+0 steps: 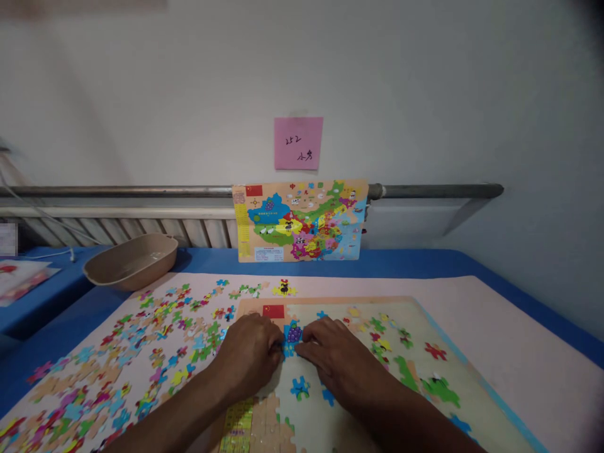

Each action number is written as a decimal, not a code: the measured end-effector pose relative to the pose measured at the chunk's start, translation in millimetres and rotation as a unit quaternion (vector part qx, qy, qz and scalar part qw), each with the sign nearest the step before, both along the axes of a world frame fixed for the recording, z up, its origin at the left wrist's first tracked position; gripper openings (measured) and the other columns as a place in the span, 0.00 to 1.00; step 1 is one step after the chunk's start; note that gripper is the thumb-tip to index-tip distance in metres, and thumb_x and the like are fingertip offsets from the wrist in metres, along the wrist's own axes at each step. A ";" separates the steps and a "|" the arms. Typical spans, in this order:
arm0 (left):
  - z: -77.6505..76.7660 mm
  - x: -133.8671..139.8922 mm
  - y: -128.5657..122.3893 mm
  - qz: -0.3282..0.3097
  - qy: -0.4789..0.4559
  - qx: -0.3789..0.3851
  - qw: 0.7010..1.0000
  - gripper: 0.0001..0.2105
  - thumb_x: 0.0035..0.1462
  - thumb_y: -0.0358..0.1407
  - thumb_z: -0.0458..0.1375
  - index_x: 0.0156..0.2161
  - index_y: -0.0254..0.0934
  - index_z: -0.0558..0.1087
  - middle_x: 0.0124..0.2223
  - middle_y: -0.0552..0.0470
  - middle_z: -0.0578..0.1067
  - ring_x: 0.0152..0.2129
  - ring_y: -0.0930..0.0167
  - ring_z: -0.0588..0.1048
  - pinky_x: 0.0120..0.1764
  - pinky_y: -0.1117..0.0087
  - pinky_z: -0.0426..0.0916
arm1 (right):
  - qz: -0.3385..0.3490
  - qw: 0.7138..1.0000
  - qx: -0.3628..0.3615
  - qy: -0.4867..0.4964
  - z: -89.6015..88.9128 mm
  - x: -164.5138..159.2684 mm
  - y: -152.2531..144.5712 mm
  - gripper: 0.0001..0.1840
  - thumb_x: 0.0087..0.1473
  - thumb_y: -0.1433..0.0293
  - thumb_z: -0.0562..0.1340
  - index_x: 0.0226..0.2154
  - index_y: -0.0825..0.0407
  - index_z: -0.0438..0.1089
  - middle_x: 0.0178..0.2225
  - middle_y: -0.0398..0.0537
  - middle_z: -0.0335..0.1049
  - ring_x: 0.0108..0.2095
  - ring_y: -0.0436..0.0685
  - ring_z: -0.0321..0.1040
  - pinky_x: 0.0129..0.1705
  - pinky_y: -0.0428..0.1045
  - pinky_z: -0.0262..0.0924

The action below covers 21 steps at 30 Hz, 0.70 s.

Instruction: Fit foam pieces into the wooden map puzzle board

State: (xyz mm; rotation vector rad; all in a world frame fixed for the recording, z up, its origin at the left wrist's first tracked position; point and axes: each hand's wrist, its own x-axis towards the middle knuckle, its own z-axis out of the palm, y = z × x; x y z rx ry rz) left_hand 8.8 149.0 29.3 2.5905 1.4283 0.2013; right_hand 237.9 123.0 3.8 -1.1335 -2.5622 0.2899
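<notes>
A blue jigsaw section with purple grapes (293, 333) lies near the upper left of the puzzle board (358, 396). At its left edge, my left hand (252, 352) is closed, fingertips pressed on the blue puzzle piece (288, 350) just below the grapes. From the right, my right hand (337, 352) pinches at the same blue area, thumb and index finger against it. My fingers partly cover the edges there. A joined corner with a red flag (274, 311) sits just above my left hand. A loose blue-green piece (300, 388) lies below, between my forearms.
Many loose puzzle pieces (108, 371) spread over the pink sheet on the left. Several more, including a red piece (435, 351), lie on the board's right. A tan basin (134, 261) stands at the back left. A map picture (302, 220) leans against the pipe (434, 191).
</notes>
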 end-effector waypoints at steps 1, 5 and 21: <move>-0.3 -0.1 -0.2 -0.003 0.003 0.003 1.000 0.05 0.51 0.29 0.55 0.28 0.40 0.71 0.34 0.48 0.79 0.38 0.60 0.76 0.39 0.62 0.60 | 0.003 1.000 -0.003 -0.001 0.4 -0.1 0.1 0.23 0.56 0.86 0.58 0.48 0.49 0.75 0.52 0.51 0.71 0.50 0.62 0.62 0.51 0.57 0.54; -2.0 -0.8 0.1 -0.009 0.013 0.021 1.000 0.05 0.52 0.30 0.57 0.28 0.40 0.72 0.34 0.48 0.79 0.37 0.60 0.76 0.38 0.62 0.60 | 0.017 1.000 0.002 0.009 0.3 0.0 0.6 0.23 0.59 0.84 0.57 0.51 0.48 0.73 0.58 0.49 0.70 0.54 0.62 0.60 0.55 0.59 0.51; 8.9 3.9 0.5 -0.033 0.076 0.019 0.996 0.06 0.59 0.31 0.58 0.34 0.39 0.78 0.37 0.47 0.81 0.40 0.57 0.79 0.42 0.57 0.68 | 0.035 0.999 -0.002 0.016 -1.9 -0.5 0.9 0.22 0.59 0.84 0.57 0.51 0.49 0.71 0.61 0.47 0.68 0.56 0.62 0.60 0.55 0.58 0.51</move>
